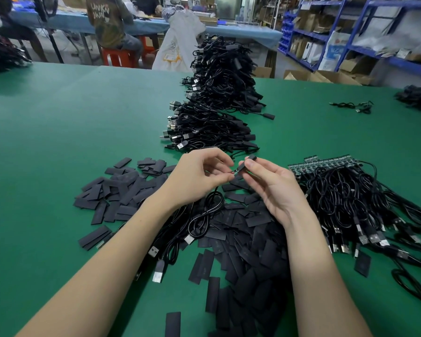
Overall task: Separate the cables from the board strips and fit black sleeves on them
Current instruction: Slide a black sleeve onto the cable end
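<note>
My left hand (pixel 197 173) pinches the end of a black cable (pixel 206 215), whose loops hang down over the table with a USB plug lying below. My right hand (pixel 275 188) pinches a black sleeve (pixel 247 162) between thumb and fingers, its open end against the cable's small board tip between the two hands. Flat black sleeves (pixel 122 190) lie scattered in a wide heap under and around my forearms. On the right, green board strips (pixel 326 164) carry several attached black cables (pixel 355 200).
A long pile of sleeved cables (pixel 216 98) runs away across the green table (pixel 58 132). A few loose cables (pixel 353 107) lie far right. People sit at a blue table behind; blue shelves with boxes stand at the back right.
</note>
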### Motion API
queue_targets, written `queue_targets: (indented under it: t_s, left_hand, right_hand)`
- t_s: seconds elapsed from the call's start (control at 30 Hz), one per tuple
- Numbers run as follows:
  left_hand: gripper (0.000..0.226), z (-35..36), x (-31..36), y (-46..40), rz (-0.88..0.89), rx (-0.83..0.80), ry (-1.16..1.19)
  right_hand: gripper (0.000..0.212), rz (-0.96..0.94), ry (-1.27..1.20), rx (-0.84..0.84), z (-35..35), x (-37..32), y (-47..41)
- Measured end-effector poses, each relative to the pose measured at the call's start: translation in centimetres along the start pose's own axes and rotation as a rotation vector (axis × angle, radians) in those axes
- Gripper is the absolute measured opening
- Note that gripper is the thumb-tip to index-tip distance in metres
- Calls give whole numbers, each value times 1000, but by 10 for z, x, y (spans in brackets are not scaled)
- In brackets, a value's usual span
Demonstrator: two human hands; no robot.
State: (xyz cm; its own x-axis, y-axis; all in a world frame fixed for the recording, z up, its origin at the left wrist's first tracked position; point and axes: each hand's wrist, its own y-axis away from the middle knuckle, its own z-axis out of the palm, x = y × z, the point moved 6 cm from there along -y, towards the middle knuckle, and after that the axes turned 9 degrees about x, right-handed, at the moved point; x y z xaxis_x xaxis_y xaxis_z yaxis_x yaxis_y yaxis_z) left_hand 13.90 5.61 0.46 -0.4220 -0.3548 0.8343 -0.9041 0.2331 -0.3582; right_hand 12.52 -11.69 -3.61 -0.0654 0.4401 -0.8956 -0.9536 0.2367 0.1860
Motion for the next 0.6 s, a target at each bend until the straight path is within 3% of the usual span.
queue_targets:
  t_s: [0.13,0.23,0.47,0.6]
  left_hand:
    - [20,0,-6,1,-52,-16,39]
    - [16,1,-9,0,-58,-54,23]
    - [13,5,-9,-1,-55,7,63]
    - [17,6,-13,-1,-116,56,95]
  right_hand:
    - [5,15,-64,37,-1,2,-1]
    - [10,9,-53,45,-1,1,-1]
    - [18,-20,29,37,4,2,1]
    - [7,-5,-81,67,3,1,1]
